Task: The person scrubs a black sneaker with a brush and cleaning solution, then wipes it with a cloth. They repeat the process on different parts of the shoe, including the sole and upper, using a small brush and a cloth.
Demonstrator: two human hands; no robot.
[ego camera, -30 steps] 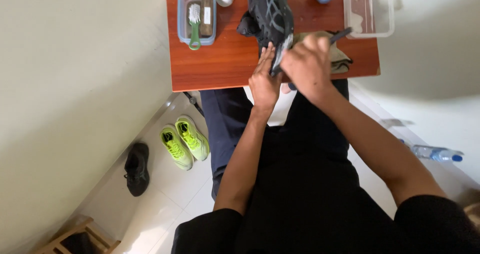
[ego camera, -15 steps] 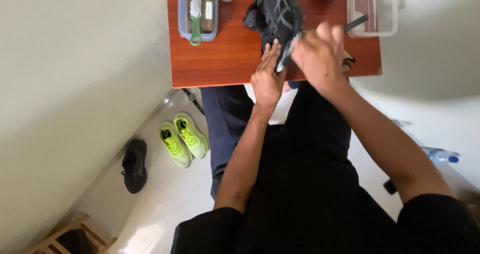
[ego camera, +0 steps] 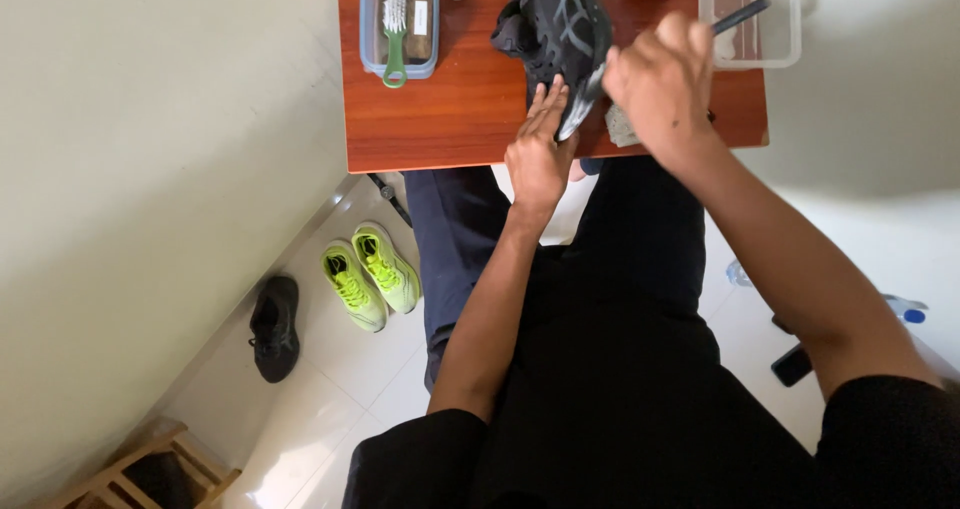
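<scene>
A black sneaker with a pale sole edge lies on the red-brown wooden table. My left hand rests flat against the shoe's near end, fingers pointing up along it. My right hand is closed around a thin dark-handled tool whose handle sticks out to the upper right; the working end is hidden behind the hand, close to the shoe's sole. A grey cloth or sponge lies on the table under my right hand.
A clear tub holds a green-handled brush at the table's left. A second clear container stands at the right. On the floor lie a neon-green pair of shoes, a black shoe, a wooden stool, a water bottle.
The view has shifted slightly. My right hand has moved a little up and right along the shoe's sole with the tool. My left hand stays on the shoe.
</scene>
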